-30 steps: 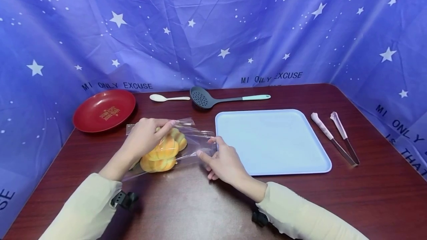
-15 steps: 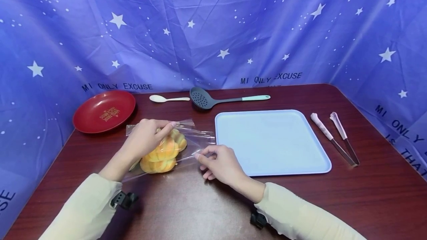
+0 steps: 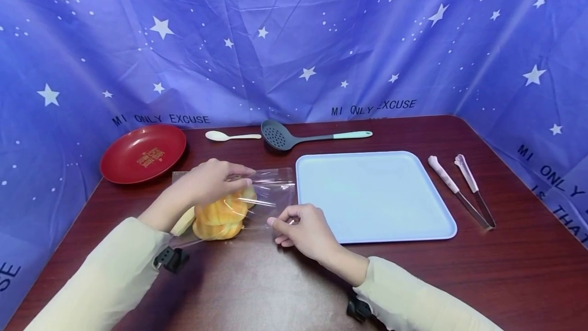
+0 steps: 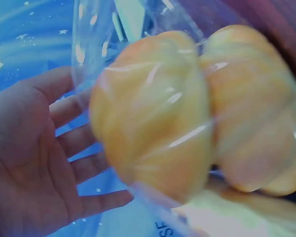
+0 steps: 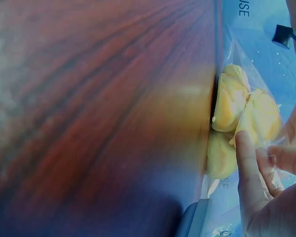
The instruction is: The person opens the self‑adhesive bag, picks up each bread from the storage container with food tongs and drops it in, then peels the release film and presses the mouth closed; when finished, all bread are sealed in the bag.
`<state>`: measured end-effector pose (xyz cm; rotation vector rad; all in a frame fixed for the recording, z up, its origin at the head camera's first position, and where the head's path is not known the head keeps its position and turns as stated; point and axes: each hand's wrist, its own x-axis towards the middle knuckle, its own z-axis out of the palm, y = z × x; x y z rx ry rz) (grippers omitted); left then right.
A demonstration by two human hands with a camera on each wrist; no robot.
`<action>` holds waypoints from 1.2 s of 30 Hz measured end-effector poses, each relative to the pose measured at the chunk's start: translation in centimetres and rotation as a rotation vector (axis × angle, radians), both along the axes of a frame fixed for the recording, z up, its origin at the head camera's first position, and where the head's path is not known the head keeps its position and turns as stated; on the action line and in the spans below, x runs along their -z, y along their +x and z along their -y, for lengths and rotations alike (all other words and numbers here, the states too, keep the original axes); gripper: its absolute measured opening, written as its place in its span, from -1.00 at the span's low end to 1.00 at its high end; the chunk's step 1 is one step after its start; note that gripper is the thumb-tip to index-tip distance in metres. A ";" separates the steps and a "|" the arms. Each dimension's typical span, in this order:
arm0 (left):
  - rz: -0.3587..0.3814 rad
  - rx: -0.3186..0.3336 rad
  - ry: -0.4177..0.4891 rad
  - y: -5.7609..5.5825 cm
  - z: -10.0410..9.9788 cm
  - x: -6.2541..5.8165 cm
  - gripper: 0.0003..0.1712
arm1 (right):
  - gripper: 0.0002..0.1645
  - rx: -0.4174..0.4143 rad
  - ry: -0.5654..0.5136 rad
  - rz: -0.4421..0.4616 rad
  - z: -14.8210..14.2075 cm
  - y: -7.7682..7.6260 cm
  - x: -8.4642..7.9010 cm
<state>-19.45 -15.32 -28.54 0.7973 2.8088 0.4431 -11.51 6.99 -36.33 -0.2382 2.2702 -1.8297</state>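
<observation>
A clear plastic bag [image 3: 275,193] lies on the table with several ribbed, yellow-orange buns [image 3: 220,216] inside, bread-like in look. My left hand [image 3: 209,183] is over the bag's upper side, its fingers extended against the film. The left wrist view has this hand [image 4: 34,148] with spread, nearly straight fingers beside a bun [image 4: 158,118] under the film. At the bag's lower right corner, my right hand [image 3: 308,229] pinches the film between thumb and forefinger. From the right wrist, the buns [image 5: 259,116] show beyond the right hand's fingers [image 5: 246,163].
Right of the bag lies a pale blue tray [image 3: 372,198], close to the right hand. Tongs [image 3: 464,193] with pinkish handles lie farther right. Along the back are a red plate [image 3: 133,155], a white spoon [image 3: 220,136] and a slotted ladle [image 3: 280,139]. A starry curtain [image 3: 275,40] surrounds the table.
My left hand has shifted slightly right, off the gathered film, which now lies flatter. My right hand's fingers have closed on the bag's corner. Buns and tray stay put.
</observation>
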 end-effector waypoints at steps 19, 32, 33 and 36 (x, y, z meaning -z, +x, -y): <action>0.183 0.066 -0.029 -5.0 -3.5 0.0 -0.45 | -0.72 -0.037 0.116 -0.030 -1.6 0.5 0.0; 0.003 0.044 -0.339 -5.4 -6.7 0.8 -0.79 | -0.70 -0.047 0.201 -0.078 -1.6 0.8 -0.3; -0.008 0.036 -0.339 -5.4 -6.7 0.9 -0.84 | -0.70 -0.047 0.202 -0.080 -1.6 0.7 -0.3; -0.047 0.030 -0.333 -5.5 -6.7 1.2 -0.98 | -0.70 -0.042 0.208 -0.083 -1.6 0.8 -0.4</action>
